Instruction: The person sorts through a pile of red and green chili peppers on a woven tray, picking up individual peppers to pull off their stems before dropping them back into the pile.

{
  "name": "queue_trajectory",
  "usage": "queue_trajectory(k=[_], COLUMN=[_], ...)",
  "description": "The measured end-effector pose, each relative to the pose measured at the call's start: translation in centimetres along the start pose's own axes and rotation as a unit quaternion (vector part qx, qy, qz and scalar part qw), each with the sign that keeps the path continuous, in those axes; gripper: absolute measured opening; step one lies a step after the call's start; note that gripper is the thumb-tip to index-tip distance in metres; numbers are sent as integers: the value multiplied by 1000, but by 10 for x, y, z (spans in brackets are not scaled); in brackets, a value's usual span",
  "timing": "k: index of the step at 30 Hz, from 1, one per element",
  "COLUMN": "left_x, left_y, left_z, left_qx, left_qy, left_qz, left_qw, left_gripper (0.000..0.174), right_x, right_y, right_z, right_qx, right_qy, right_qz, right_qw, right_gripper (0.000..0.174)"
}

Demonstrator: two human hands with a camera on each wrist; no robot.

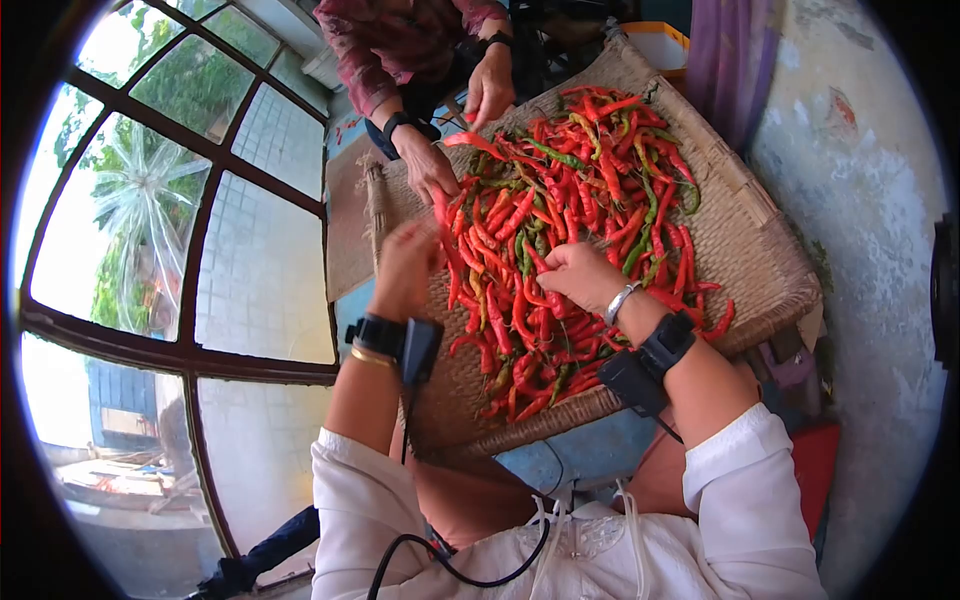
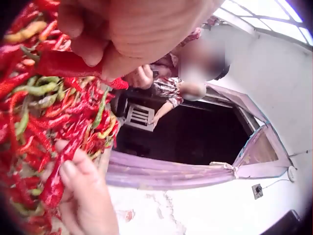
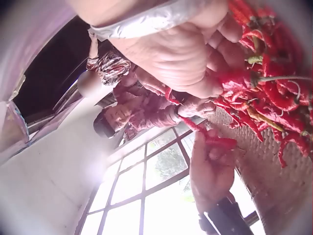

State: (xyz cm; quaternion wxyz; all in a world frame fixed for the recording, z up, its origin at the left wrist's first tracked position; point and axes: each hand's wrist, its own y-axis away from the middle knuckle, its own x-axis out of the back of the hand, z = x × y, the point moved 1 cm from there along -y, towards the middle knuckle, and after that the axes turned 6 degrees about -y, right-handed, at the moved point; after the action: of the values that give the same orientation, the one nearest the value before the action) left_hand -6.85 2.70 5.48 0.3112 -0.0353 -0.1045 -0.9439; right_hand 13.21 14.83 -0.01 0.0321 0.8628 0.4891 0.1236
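Note:
My left hand [image 1: 405,260] is raised over the near-left side of a heap of chili peppers [image 1: 590,190], a little blurred in the head view. It pinches a red chili pepper [image 2: 68,63], whose body runs past the fingertips in the left wrist view. My right hand [image 1: 585,275], with a silver bangle at its wrist, is low over the middle of the heap. Between its thumb and fingers it grips a wrinkled red chili pepper [image 2: 61,176]. Most of the heap is red, with some green and orange peppers mixed in.
The heap lies on a woven mat [image 1: 440,385] with a raised rim. Across it, another person's hands [image 1: 427,165] hold red peppers. A paned window [image 1: 200,200] stands on the left, a worn wall [image 1: 860,200] on the right. A purple curtain [image 1: 735,70] hangs behind.

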Motion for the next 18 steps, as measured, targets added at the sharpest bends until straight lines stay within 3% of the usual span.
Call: queue_trajectory(k=[1,3,6,8,13,18], left_x=[-1,-2,-23,-55,-84,-68], left_y=[-4,-8,14,40,66,61], left_z=[7,20,9,7,-7,3], left_qx=[1,-36,21,94,102,139], left_qy=[1,71,-88,-188,-171,-148], left_qz=[2,195,-16,-130,-249,-219], left_qw=[1000,978,996,969,948,954], left_gripper=[16,23,30,28,24,16], right_x=[0,2,5,3,2,8], right_y=[0,0,5,6,10,9], right_z=[0,-4,-14,-14,-14,-18], right_qx=[-7,-2,-56,-82,-78,-104], right_qy=[-37,-20,-40,-132,-160,-156], right_qz=[12,32,30,20,15,58], right_qw=[999,999,997,988,984,981], right_gripper=[26,25,24,23,24,24])
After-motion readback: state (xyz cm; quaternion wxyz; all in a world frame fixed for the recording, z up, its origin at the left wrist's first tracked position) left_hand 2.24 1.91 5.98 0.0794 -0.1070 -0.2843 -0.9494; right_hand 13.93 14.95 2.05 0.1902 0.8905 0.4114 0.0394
